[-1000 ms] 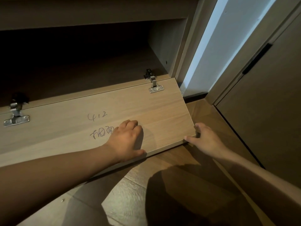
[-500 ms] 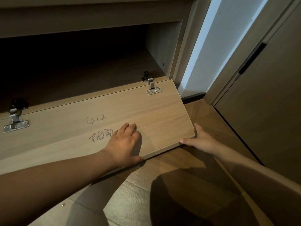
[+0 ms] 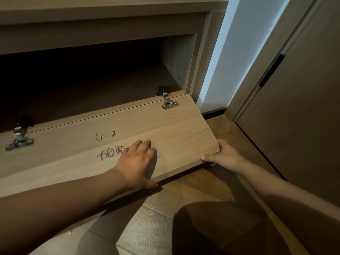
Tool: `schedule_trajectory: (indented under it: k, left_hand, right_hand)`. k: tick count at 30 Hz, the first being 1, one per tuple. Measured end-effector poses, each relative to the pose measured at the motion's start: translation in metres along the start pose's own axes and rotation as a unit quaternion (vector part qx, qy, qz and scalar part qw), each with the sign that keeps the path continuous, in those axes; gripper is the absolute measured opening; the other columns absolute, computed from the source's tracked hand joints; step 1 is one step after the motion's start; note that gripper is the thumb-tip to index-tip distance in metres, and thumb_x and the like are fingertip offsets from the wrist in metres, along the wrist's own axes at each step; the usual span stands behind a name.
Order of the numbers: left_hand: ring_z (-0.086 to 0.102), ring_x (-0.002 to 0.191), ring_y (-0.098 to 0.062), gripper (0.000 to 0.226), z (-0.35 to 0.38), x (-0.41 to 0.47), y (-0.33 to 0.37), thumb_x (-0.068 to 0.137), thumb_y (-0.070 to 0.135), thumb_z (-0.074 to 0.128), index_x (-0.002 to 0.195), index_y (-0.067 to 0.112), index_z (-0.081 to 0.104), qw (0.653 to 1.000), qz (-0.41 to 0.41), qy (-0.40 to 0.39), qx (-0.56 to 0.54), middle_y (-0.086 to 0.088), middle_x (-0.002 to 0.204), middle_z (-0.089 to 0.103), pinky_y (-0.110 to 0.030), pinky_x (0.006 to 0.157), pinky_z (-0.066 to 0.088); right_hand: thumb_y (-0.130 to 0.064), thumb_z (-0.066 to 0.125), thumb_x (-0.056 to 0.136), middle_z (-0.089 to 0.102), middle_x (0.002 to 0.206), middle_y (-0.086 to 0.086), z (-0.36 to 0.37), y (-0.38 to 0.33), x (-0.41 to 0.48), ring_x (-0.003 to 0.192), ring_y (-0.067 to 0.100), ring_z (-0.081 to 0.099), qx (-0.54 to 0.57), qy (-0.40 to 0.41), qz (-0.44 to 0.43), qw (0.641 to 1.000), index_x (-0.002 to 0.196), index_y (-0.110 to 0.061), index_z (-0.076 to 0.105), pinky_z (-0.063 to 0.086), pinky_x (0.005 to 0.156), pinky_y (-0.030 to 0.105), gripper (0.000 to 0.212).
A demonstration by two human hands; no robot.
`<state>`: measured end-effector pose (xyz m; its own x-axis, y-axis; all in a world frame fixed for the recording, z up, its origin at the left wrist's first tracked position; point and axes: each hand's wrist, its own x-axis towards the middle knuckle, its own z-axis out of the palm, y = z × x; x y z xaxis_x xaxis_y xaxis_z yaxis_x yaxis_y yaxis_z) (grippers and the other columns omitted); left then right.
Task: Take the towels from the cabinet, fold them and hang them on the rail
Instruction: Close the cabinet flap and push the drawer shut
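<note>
The left hand (image 3: 138,162) lies flat on the door (image 3: 174,129), fingers together; the right hand (image 3: 223,157) grips its right corner. No towels show in the dark cabinet (image 3: 92,80) behind it; best to ease the door down evenly, then reach in.

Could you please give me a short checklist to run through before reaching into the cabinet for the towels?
1. Cabinet door folded down, opening exposed: ok.
2. Right hinge and left hinge attached to the door: ok.
3. Left hand holds nothing: ok, it rests flat on the door's inner face.
4. Right hand free to reach in: not ok, it grips the door's right corner.
5. Towels located inside the cabinet: cannot tell, the interior is dark and none shows.
</note>
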<state>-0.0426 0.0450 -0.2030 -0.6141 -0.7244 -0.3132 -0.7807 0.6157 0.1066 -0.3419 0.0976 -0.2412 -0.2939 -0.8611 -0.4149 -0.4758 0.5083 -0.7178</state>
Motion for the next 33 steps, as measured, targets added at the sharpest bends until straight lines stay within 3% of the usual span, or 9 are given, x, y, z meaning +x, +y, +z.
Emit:
schedule_trajectory:
  k: [9, 13, 17, 20, 22, 24, 27, 30, 33]
  left_hand:
    - [0.013, 0.145, -0.033, 0.108, -0.021, -0.009, 0.009, 0.065, 0.057, 0.077, 0.149, 0.022, 0.020, 1.000, 0.003, 0.003, 0.003, -0.009, 0.158, 0.012, -0.048, 0.117, 0.024]
    - [0.037, 0.131, -0.025, 0.089, -0.032, -0.012, 0.013, 0.065, 0.051, 0.077, 0.139, 0.020, 0.039, 0.999, 0.045, 0.029, 0.004, -0.006, 0.144, 0.038, -0.031, 0.111, 0.033]
    - [0.046, 0.122, -0.019, 0.078, -0.043, -0.015, 0.014, 0.066, 0.047, 0.077, 0.133, 0.022, 0.047, 0.998, 0.051, 0.027, -0.019, -0.001, 0.136, 0.047, -0.029, 0.102, 0.043]
    - [0.049, 0.120, -0.019, 0.076, -0.049, -0.016, 0.015, 0.067, 0.046, 0.077, 0.133, 0.021, 0.048, 0.998, 0.053, 0.017, -0.020, -0.002, 0.136, 0.048, -0.031, 0.099, 0.046]
    - [0.050, 0.118, -0.018, 0.075, -0.053, -0.016, 0.014, 0.067, 0.046, 0.077, 0.132, 0.021, 0.050, 0.998, 0.053, 0.014, -0.020, -0.002, 0.135, 0.049, -0.032, 0.097, 0.048]
    - [0.051, 0.117, -0.019, 0.073, -0.058, -0.017, 0.014, 0.066, 0.045, 0.077, 0.130, 0.019, 0.052, 0.998, 0.053, 0.014, -0.017, -0.002, 0.134, 0.050, -0.034, 0.096, 0.049]
    - [0.053, 0.114, -0.019, 0.068, -0.062, -0.017, 0.014, 0.066, 0.043, 0.077, 0.126, 0.019, 0.055, 0.998, 0.052, 0.009, -0.020, -0.001, 0.132, 0.051, -0.036, 0.094, 0.050]
    - [0.053, 0.112, -0.018, 0.065, -0.065, -0.018, 0.013, 0.066, 0.042, 0.077, 0.123, 0.019, 0.056, 0.998, 0.056, 0.009, -0.022, 0.000, 0.130, 0.052, -0.036, 0.092, 0.051]
    - [0.053, 0.113, -0.017, 0.065, -0.066, -0.019, 0.012, 0.066, 0.043, 0.077, 0.124, 0.020, 0.056, 0.998, 0.058, 0.008, -0.026, 0.001, 0.130, 0.052, -0.035, 0.092, 0.051]
  right_hand:
    - [-0.042, 0.084, 0.069, 0.048, 0.099, -0.020, -0.016, -0.016, -0.016, 0.090, 0.006, 0.054, 0.029, 0.044, -0.016, 0.998, 0.132, -0.021, 0.044, 0.049, 0.062, 0.020, 0.077]
    - [-0.039, 0.084, 0.070, 0.055, 0.119, -0.011, -0.025, -0.025, -0.030, 0.090, -0.002, 0.051, 0.021, 0.033, -0.054, 0.998, 0.138, -0.021, 0.042, 0.043, 0.065, 0.014, 0.082]
    - [-0.040, 0.081, 0.073, 0.026, 0.156, -0.004, -0.035, -0.030, -0.056, 0.136, 0.017, 0.036, -0.104, 0.008, -0.096, 0.990, 0.155, -0.028, 0.010, 0.040, 0.105, 0.035, 0.108]
    - [-0.054, 0.071, 0.076, -0.004, 0.160, -0.015, -0.025, -0.029, -0.071, 0.149, 0.016, -0.003, -0.344, 0.047, -0.212, 0.914, 0.150, -0.045, -0.006, 0.010, 0.120, 0.050, 0.107]
    - [-0.056, 0.061, 0.081, -0.007, 0.158, -0.015, -0.014, -0.032, -0.070, 0.147, 0.013, -0.010, -0.432, 0.055, -0.316, 0.843, 0.148, -0.047, -0.002, -0.004, 0.119, 0.049, 0.092]
    - [-0.051, 0.058, 0.088, 0.004, 0.158, -0.015, -0.006, -0.037, -0.063, 0.147, 0.010, 0.000, -0.440, 0.025, -0.362, 0.821, 0.149, -0.044, 0.012, -0.004, 0.119, 0.043, 0.077]
    - [-0.049, 0.050, 0.093, 0.028, 0.155, -0.013, -0.002, -0.042, -0.052, 0.144, 0.009, 0.021, -0.379, 0.019, -0.372, 0.847, 0.145, -0.040, 0.032, 0.007, 0.119, 0.036, 0.056]
    - [-0.051, 0.043, 0.090, 0.045, 0.147, -0.012, -0.005, -0.044, -0.045, 0.139, 0.009, 0.035, -0.325, 0.031, -0.376, 0.867, 0.139, -0.036, 0.045, 0.024, 0.117, 0.037, 0.051]
    - [-0.049, 0.043, 0.093, 0.049, 0.144, -0.008, -0.007, -0.040, -0.040, 0.136, 0.012, 0.042, -0.355, 0.039, -0.401, 0.843, 0.138, -0.032, 0.050, 0.024, 0.114, 0.033, 0.048]
